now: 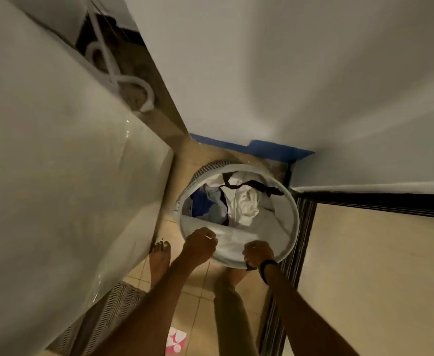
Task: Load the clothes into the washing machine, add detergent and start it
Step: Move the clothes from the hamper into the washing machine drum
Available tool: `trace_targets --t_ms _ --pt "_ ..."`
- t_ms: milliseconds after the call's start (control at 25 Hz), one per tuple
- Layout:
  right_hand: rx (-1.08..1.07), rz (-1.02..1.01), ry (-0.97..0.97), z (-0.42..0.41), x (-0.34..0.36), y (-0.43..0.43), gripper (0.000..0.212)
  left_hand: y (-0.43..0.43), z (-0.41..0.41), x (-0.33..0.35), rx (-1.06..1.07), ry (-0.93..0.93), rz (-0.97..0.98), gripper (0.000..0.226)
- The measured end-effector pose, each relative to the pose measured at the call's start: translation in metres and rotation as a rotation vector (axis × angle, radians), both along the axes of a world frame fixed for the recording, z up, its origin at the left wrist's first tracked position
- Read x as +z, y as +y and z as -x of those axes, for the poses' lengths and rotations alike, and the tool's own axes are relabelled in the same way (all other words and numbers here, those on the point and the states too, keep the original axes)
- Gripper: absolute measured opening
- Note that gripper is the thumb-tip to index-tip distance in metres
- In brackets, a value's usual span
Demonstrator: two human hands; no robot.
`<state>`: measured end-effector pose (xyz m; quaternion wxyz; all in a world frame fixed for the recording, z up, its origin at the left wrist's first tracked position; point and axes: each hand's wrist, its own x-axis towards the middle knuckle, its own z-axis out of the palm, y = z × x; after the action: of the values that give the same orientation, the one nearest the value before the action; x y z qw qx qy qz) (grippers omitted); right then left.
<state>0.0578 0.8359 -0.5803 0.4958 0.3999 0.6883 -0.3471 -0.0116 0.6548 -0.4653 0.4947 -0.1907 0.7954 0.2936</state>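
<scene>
A round grey-white laundry hamper (291, 201) stands on the tiled floor between the white washing machine (56, 176) on the left and a white wall. Inside it lie clothes (241, 201): white, blue and grey pieces and a black strap. My left hand (200, 244) is closed on the hamper's near rim. My right hand (258, 254), with a black band on the wrist, grips the same rim a little to the right. Both arms reach down from the bottom of the view.
White hoses (123, 80) coil on the floor behind the machine. Blue tape (262, 147) runs along the wall's base. A dark sliding-door track (306, 219) lies right of the hamper. My bare foot (159, 260) stands by the machine. A pink packet (176, 341) lies on the tiles.
</scene>
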Motion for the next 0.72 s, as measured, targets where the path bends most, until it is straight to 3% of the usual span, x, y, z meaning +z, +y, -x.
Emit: trace_targets --t_ms 80,240,360,480,560,640,720 --pt "0.045 -0.049 0.079 0.029 -0.033 0.006 0.039 0.016 0.006 -0.055 0.037 0.012 -0.008 0.026" --pt "-0.167 -0.166 0.143 0.054 -0.151 0.031 0.064 0.026 0.003 -0.120 0.069 0.066 -0.084 0.017" --pt "-0.250 -0.196 0.111 0.055 -0.223 0.038 0.054 0.011 -0.012 -0.134 0.218 0.112 -0.042 0.010" --pt "-0.188 -0.270 0.224 0.073 -0.137 0.015 0.023 -0.004 -0.022 -0.111 0.459 0.085 -0.071 0.014" --pt "-0.289 -0.184 0.394 0.067 -0.056 -0.009 0.035 -0.010 -0.023 -0.081 0.576 0.060 -0.122 0.009" --pt "-0.395 -0.097 0.545 0.049 0.028 -0.025 0.031 -0.012 -0.020 -0.048 0.566 0.071 -0.181 0.016" --pt "-0.551 -0.007 0.676 0.030 0.117 -0.033 0.022 -0.010 -0.016 -0.018 0.468 0.134 -0.237 0.044"
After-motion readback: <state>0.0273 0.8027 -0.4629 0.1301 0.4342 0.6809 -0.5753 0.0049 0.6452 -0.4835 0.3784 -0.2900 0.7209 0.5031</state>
